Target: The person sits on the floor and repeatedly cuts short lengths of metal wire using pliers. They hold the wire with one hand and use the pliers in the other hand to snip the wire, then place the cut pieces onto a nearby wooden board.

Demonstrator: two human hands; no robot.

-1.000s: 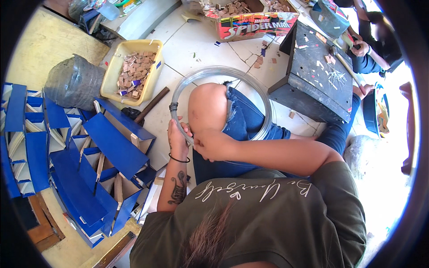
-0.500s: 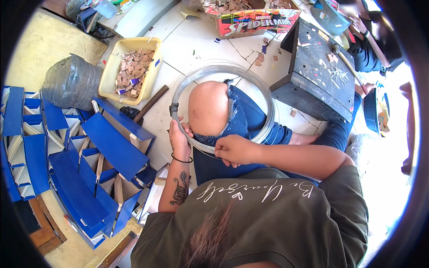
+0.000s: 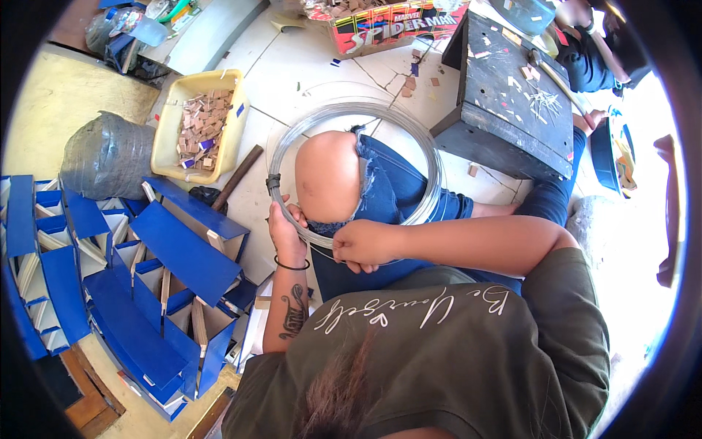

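Observation:
A large coil of thin silvery wire (image 3: 433,172) rests over my bent knee, its loops forming a wide ring. Loose strands stand out from its far edge, and a dark tie binds it on the left. Just below that tie, my left hand (image 3: 287,231) is closed around the coil's lower left side. My right hand (image 3: 367,244) lies at the near edge with its fingers curled in on the wire. Its fingertips are partly hidden, so how many strands they pinch does not show.
Blue box-like pieces (image 3: 186,252) crowd the left. Beyond them stand a yellow bin (image 3: 236,121) of small brown pieces and a grey wrapped bundle (image 3: 110,155). A dark rod (image 3: 238,177) lies on the tiles. At right, a black wooden stand (image 3: 504,110) carries a hammer (image 3: 559,84); another person sits behind it.
My right hand has shifted a little left along the coil's near edge, closer to my left hand. My left hand keeps its hold. The whole view has shifted slightly.

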